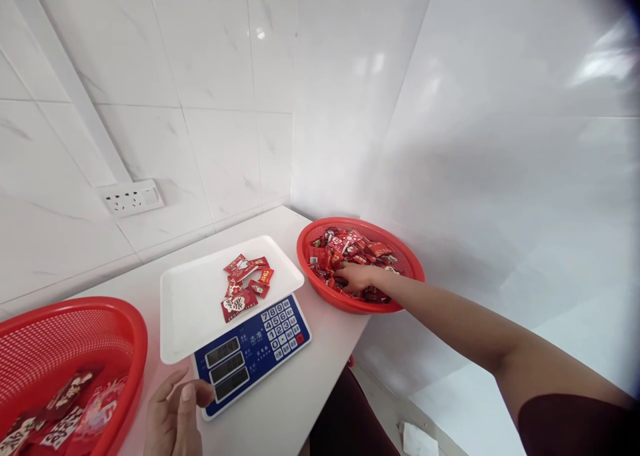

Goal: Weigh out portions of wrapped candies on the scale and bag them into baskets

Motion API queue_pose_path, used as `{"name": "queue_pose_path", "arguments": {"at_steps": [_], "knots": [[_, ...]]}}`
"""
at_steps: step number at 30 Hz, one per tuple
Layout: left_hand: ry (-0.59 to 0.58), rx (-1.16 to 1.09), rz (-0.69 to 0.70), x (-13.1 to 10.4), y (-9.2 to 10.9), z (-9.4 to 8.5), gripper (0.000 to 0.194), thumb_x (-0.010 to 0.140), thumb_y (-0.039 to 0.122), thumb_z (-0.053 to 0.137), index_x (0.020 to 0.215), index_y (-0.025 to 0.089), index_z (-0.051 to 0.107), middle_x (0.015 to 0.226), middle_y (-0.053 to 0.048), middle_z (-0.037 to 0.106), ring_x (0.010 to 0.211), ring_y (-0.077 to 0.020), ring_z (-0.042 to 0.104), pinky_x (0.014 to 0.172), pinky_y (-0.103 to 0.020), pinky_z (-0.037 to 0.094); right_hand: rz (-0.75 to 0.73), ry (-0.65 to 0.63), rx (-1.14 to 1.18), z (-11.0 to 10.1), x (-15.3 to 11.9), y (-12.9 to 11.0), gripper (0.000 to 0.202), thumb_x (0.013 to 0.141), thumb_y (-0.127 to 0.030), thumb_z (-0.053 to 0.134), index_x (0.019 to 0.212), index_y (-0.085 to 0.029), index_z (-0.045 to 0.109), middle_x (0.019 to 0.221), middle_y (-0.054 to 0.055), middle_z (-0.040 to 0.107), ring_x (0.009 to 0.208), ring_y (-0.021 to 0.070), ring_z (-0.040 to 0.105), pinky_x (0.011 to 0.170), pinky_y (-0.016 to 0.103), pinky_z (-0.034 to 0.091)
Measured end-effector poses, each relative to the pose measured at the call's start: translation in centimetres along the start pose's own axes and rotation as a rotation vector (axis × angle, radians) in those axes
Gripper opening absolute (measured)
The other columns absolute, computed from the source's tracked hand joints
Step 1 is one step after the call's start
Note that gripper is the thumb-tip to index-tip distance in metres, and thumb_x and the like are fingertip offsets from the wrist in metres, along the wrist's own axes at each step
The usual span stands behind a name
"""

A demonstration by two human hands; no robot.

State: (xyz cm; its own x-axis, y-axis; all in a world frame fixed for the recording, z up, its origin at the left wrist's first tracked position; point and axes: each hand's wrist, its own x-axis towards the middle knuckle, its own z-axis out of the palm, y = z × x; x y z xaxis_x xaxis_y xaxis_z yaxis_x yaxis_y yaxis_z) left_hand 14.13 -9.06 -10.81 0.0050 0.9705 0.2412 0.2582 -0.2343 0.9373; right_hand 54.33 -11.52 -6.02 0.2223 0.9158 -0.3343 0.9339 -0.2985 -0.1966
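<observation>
My right hand (pixel 354 276) reaches into the right red basket (pixel 311 233), its fingers partly hidden among small red packets (pixel 350 243). Near the lower left corner of the blue and white scale (pixel 257 339), my left hand (pixel 177 409) is raised with its fingers curled but apart, holding nothing. Several red packets (pixel 240 303) lie in a loose heap on the scale's white tray (pixel 187 296). The scale's display is lit too faintly to read surely.
A larger red basket (pixel 135 329) with red packets in it stands at the left. The white table (pixel 295 403) meets a tiled wall with a power socket (pixel 131 198). A white object (pixel 419 439) lies on the floor below.
</observation>
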Motion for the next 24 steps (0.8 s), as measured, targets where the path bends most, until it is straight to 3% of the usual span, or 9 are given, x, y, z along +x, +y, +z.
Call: {"name": "queue_pose_path", "arguments": {"at_steps": [6, 14, 17, 21, 24], "knots": [[-0.001, 0.007, 0.005, -0.1, 0.0, 0.2, 0.051, 0.071, 0.068, 0.051, 0.088, 0.020, 0.056, 0.063, -0.001, 0.063, 0.058, -0.0173, 0.060, 0.056, -0.029, 0.050, 0.012, -0.106, -0.015, 0.0, -0.2, -0.6, 0.056, 0.064, -0.016, 0.062, 0.120, -0.019, 0.057, 0.118, 0.014, 0.061, 0.101, 0.0323, 0.061, 0.078, 0.037, 0.049], [-0.149, 0.108, 0.006, -0.4, -1.3, 0.2, 0.057, 0.072, 0.069, 0.046, 0.098, 0.021, 0.057, 0.072, -0.003, 0.067, 0.064, -0.0186, 0.065, 0.056, -0.028, 0.052, 0.077, -0.094, 0.016, 0.7, 0.9, -1.3, 0.072, 0.053, -0.004, 0.064, 0.123, -0.019, 0.054, 0.119, 0.016, 0.060, 0.098, 0.0352, 0.061, 0.072, 0.038, 0.050], [-0.179, 0.093, 0.036, -0.5, -1.5, 0.2, 0.054, 0.072, 0.068, 0.048, 0.097, 0.021, 0.059, 0.072, -0.003, 0.068, 0.064, -0.0182, 0.066, 0.056, -0.027, 0.053, 0.112, -0.039, 0.042, 1.3, 0.9, -1.4, 0.063, 0.054, -0.006, 0.067, 0.116, -0.019, 0.058, 0.115, 0.016, 0.062, 0.097, 0.0354, 0.061, 0.071, 0.038, 0.050], [-0.161, 0.079, 0.039, -0.5, -1.0, 0.6, 0.056, 0.069, 0.071, 0.047, 0.089, 0.020, 0.061, 0.068, -0.003, 0.066, 0.061, -0.0178, 0.065, 0.054, -0.026, 0.052, 0.105, 0.053, 0.120, 1.4, 0.8, -1.0, 0.037, 0.067, -0.014, 0.063, 0.103, -0.023, 0.061, 0.106, 0.010, 0.066, 0.095, 0.0293, 0.061, 0.071, 0.033, 0.048], [-0.151, 0.063, 0.015, -0.4, -0.7, 0.7, 0.057, 0.068, 0.072, 0.048, 0.085, 0.020, 0.063, 0.067, -0.004, 0.066, 0.059, -0.0178, 0.064, 0.053, -0.026, 0.053, 0.057, 0.098, 0.187, 0.5, 0.5, -0.5, 0.023, 0.065, -0.011, 0.061, 0.086, -0.019, 0.060, 0.092, 0.008, 0.067, 0.086, 0.0255, 0.062, 0.068, 0.030, 0.046]]}}
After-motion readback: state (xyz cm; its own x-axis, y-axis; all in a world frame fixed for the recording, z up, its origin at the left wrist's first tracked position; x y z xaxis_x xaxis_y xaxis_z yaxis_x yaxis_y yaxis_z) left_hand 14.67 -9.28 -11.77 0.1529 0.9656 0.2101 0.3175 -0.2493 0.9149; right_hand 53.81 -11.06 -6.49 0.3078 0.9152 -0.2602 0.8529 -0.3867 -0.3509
